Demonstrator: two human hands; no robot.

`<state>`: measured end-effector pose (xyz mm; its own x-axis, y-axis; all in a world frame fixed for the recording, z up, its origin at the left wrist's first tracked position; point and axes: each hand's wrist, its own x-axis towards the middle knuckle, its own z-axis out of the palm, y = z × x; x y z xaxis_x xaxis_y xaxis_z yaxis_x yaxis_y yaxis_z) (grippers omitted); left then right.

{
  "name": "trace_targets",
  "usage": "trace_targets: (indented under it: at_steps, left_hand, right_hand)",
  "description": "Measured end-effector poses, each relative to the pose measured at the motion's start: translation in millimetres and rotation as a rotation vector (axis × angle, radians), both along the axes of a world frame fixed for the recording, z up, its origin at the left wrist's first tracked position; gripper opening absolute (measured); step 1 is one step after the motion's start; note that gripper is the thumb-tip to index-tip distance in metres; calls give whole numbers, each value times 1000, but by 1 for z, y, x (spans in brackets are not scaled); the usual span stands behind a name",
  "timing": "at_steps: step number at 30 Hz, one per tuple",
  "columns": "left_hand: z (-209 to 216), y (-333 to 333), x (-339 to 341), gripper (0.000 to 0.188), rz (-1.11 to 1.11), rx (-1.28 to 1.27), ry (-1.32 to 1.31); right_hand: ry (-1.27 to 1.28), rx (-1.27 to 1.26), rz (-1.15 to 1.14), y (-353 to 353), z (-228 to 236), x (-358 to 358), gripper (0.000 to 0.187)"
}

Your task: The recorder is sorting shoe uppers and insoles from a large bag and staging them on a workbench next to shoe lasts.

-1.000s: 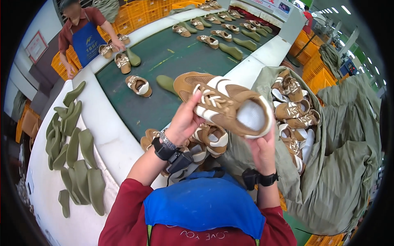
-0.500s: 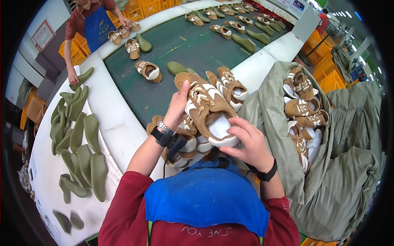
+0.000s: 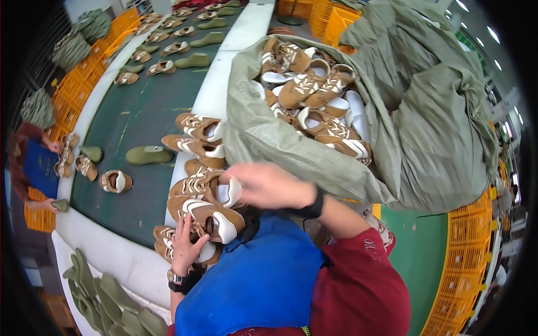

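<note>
Brown lace-up sneakers with white stripes and white heels stand in a row along the table edge before me. My left hand [image 3: 186, 247] lies against the side of the nearer sneaker [image 3: 215, 219], fingers stretched out and thumb apart. My right hand [image 3: 269, 183] is smeared by motion at the heel of the adjoining sneaker [image 3: 196, 186]; its fingers cannot be made out. White paper or lining shows inside that shoe. Another sneaker [image 3: 163, 241] sits partly hidden beyond my left hand. Farther along the edge rests a pair of sneakers [image 3: 200, 127].
A grey-green sack [image 3: 246, 120] full of sneakers stands at the right. On the green conveyor belt [image 3: 134, 109] are sneakers and green shoe lasts [image 3: 149, 155]. More lasts [image 3: 115, 291] lie at lower left. A co-worker [image 3: 39, 168] stands across the belt. Orange crates [image 3: 457, 274] line the right.
The sneaker held up in both hands is now down among the row. My view has turned right toward the sack. My right hand has moved to a shoe's heel.
</note>
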<state>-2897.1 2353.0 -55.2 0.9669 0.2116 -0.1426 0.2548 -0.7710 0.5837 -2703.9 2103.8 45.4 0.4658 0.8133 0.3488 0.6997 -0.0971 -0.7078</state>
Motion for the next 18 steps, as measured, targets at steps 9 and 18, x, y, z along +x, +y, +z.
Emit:
trace_targets:
  at_steps: [9,18]
  left_hand:
    - [32,1,15,69,19,315,42]
    - [132,-23,29,68,-62,-178,-508]
  right_hand:
    - [-522,-736,-999,-215,-85,74,36]
    - [-615,-24,-623,-82,62,41,41]
